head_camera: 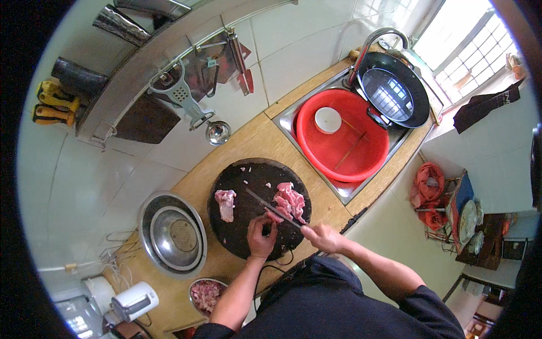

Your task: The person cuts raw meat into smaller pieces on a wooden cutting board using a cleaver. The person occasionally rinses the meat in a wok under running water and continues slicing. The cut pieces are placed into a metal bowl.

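A round dark chopping board (pixel 237 241) lies on the wooden counter before me. My right hand (pixel 324 238) grips a knife (pixel 273 208), whose blade reaches across the board, seen nearly edge-on. Near the blade my left hand (pixel 261 237) curls its fingers around a small piece of raw meat (pixel 274 216) on the board. Slices of raw meat (pixel 289 201) are heaped on the board's right side. A larger chunk of raw meat (pixel 225 205) rests at its left. Small white scraps are scattered near the far edge.
Nested metal bowls (pixel 146 229) stand left of the board, with a bowl of cut meat (pixel 206 295) nearer me. A red plastic basin (pixel 301 140) holding a white bowl (pixel 327 120) sits in the sink (pixel 345 193) at right. A wok (pixel 417 97) lies beyond it. Utensils hang on the wall.
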Motion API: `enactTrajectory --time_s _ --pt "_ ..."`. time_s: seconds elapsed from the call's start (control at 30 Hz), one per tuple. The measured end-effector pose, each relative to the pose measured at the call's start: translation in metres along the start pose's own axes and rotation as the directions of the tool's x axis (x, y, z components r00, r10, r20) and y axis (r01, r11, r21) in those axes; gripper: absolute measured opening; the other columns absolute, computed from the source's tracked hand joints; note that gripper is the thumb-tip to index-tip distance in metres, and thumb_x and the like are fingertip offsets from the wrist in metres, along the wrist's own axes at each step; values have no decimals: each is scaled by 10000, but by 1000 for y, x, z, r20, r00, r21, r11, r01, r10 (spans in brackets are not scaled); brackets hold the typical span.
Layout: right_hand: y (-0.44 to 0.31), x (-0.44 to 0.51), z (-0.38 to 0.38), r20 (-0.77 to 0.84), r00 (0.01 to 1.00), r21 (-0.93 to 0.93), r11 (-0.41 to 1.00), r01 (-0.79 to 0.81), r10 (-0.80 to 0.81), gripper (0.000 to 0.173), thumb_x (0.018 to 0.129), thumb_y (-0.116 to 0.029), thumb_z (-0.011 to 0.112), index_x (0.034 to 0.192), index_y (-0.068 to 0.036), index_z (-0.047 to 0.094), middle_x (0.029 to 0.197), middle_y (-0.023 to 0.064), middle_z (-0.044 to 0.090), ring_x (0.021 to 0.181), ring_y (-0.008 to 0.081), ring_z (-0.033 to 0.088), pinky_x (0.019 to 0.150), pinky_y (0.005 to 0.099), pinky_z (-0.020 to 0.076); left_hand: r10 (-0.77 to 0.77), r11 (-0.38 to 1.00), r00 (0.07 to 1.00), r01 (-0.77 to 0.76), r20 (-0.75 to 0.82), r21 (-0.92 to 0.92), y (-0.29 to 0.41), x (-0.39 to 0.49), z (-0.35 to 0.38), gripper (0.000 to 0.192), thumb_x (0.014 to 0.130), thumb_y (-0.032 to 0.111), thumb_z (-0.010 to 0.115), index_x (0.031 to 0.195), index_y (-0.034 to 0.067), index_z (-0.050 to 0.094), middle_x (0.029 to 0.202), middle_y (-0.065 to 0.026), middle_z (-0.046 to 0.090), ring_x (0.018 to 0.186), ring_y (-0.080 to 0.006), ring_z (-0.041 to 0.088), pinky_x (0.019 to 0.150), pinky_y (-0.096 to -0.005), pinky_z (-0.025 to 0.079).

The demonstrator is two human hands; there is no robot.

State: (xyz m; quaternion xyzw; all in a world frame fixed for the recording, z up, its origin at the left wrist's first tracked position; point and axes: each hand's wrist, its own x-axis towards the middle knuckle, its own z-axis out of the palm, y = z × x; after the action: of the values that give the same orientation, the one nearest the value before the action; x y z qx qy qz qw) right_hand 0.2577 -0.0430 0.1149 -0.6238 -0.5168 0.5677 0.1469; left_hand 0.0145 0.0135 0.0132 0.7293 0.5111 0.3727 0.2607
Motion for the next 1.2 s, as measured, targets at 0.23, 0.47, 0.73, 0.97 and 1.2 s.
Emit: enactTrajectory --time_s 0.23,0.47,0.73,0.97,1.2 --pt "-19 -45 21 -50 989 -258 955 -147 139 472 1084 -515 501 1134 -84 686 879 276 727 877 490 718 795 597 564 43 999 999 -42 29 -15 -8 -2 0 362 845 218 805 1166 74 720 1104 -169 724 1093 -443 662 942 -509 530" --pt "-21 -57 19 -21 993 -307 944 -120 119 479 1085 -508 503 1160 -68 675 863 292 723 855 497 717 786 607 564 -25 999 996 28 82 -29 -18 -3 3 294 823 232 812 1088 117 755 1078 -136 749 1061 -416 682 948 -514 525" --pt "-20 -50 21 -52 993 -301 946 -117 107 507 1090 -529 474 1171 -76 686 894 292 726 866 502 713 798 609 561 -55 991 991 69 120 -118 3 13 -3 180 814 223 804 979 153 789 1005 -104 773 985 -381 709 913 -495 540" --pt "-21 -32 22 -42 989 -319 936 -147 141 555 1091 -571 443 1194 -84 688 916 280 742 875 497 722 800 611 569 -27 998 993 33 119 -49 -4 13 1 168 826 211 796 980 145 779 995 -94 775 967 -374 711 875 -495 548" --pt "-24 -40 15 -25 987 -338 928 -156 157 543 1087 -571 463 1180 -88 692 911 276 740 887 486 728 794 600 575 9 981 978 32 207 -194 -21 8 5 322 788 180 822 1093 126 735 1073 -119 743 1024 -392 692 881 -500 534"
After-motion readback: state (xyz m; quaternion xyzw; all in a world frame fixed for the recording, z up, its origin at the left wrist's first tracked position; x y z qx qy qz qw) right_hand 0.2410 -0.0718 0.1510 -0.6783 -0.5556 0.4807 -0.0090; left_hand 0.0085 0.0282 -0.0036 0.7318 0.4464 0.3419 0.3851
